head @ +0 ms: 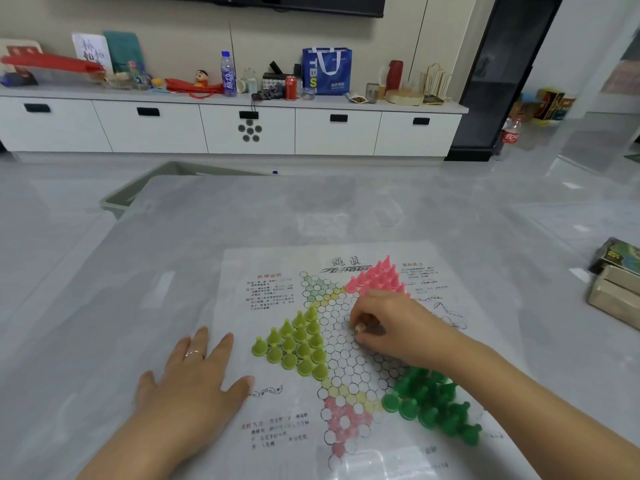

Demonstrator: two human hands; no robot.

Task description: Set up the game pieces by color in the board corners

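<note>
Two hands: left hand [194, 379] flat, spread; right hand [391, 327] clasping brown pieces [369, 328].

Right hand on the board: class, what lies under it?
The right hand covers white circles of the paper board and pinches something brownish, unclear. Cells and any pieces beneath the palm are hidden.

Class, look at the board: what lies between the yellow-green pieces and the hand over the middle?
Only bare printed circles of the board separate the yellow-green pieces from the right hand, in the head view.
</note>
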